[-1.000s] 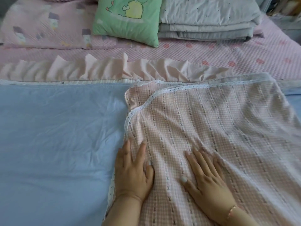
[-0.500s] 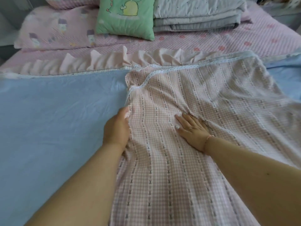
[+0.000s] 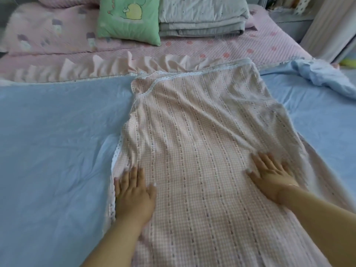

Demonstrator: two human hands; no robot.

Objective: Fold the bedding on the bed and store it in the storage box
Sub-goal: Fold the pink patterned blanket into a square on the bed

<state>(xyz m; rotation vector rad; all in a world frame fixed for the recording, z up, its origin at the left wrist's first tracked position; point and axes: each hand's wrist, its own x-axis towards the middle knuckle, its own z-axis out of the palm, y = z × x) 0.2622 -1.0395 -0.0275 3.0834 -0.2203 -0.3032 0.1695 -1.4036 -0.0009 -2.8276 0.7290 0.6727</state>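
A pink checked sheet (image 3: 202, 143) with a white lace trim lies folded lengthwise down the middle of the bed, its blue underside (image 3: 57, 141) spread out to both sides. My left hand (image 3: 134, 193) presses flat on the sheet's left folded edge, fingers straight. My right hand (image 3: 271, 176) rests flat near the sheet's right edge, fingers spread over a diagonal crease. No storage box is in view.
A pink ruffle (image 3: 115, 66) runs across the bed beyond the sheet. At the head lie a green cushion (image 3: 129, 18), a stack of folded grey bedding (image 3: 202, 16) and a pink patterned pillow (image 3: 48, 33). Bunched blue fabric (image 3: 323, 74) sits at the right edge.
Both hands have slid back toward me and apart. The left hand, which had curled at the sheet's left edge, now lies flat; the right moved out to the right side.
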